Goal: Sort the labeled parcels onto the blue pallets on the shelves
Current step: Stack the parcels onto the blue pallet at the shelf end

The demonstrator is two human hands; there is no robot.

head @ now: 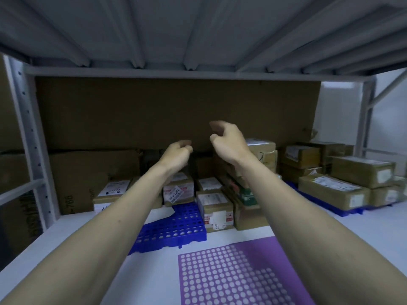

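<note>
left hand (177,154) and right hand (229,142): loosely curled, holding nothing | brown cardboard labeled parcels (214,208) at 12 o'clock on blue perforated plastic pallet (176,227) | likely light, stiff; grip opposite sides

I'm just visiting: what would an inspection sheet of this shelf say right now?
Surface: white shelf board, a ribbed shelf overhead.
Job's things: labeled parcels packed on the blue pallet, whose front part is bare; more parcels stacked on a second blue pallet at right.
Clutter: purple perforated mat in front; large brown cartons at left.
Grippers: left hand and right hand raised above the parcels, fingers loosely curled, holding nothing.
Cables: nothing seen.
Surroundings: cardboard sheet behind; grey perforated rack upright.
</note>
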